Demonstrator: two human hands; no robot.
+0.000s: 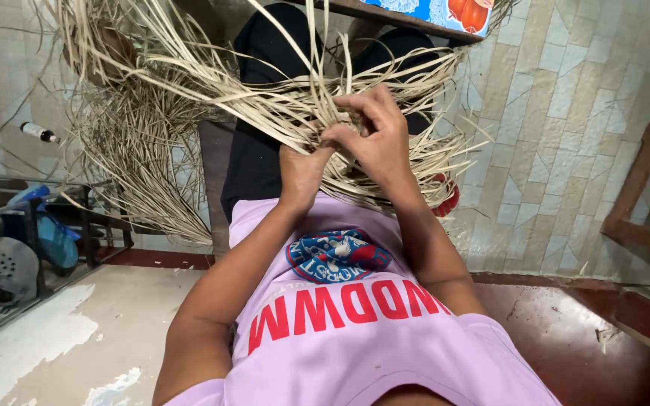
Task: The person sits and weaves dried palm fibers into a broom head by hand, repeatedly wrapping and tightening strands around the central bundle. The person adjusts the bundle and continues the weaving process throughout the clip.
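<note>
The person sits with a big bundle of pale dry straw strips [265,105] lying across the lap. Both hands are right in the middle of it. The left hand [302,169] is curled shut around a few strips and holds them tight. The right hand [374,135] sits just beside it, touching it, with its fingers [362,105] bent and pinching thin strips (the tips are half hidden in the straw). Loose strips fan out to every side and hang down toward the tiled floor [566,150]. A small bottle [39,133] lies far off to the left, and a wooden stool [645,195] stands at the right.
</note>
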